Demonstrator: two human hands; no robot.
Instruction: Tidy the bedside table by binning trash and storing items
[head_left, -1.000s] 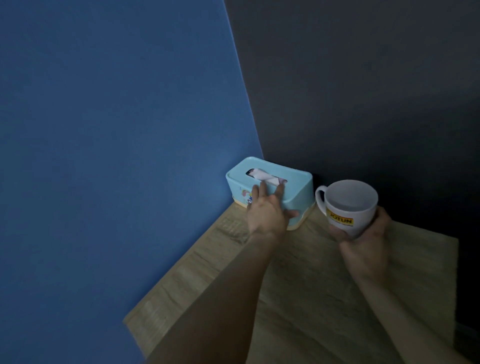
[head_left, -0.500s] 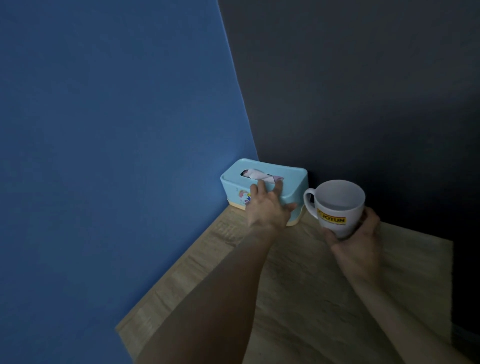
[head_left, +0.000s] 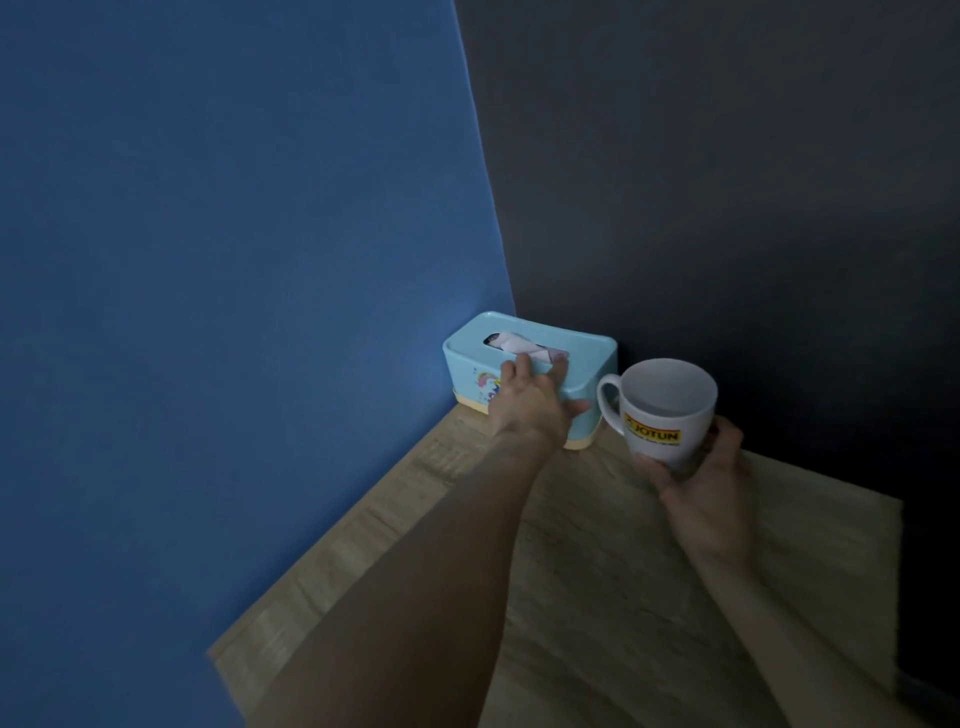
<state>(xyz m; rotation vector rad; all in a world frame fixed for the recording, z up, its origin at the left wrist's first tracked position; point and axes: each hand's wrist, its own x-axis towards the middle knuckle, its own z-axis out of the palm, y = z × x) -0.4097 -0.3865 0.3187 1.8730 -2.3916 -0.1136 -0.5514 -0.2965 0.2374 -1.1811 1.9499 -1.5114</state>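
left hand flat against tissue box, fingers straight, pushing it into corner. right hand wraps mug base, just beside box. looks like the lining-up step. next: set mug upright on tabletop, easy on handle. vs second ago: mug closer to box.

Tissue box: far corner of the table, against the left wall and back wall (tissue in its top slot).
Mug: just right of the box, handle toward it.
Left hand: on the box's near face.
Right hand: round the mug's near side.
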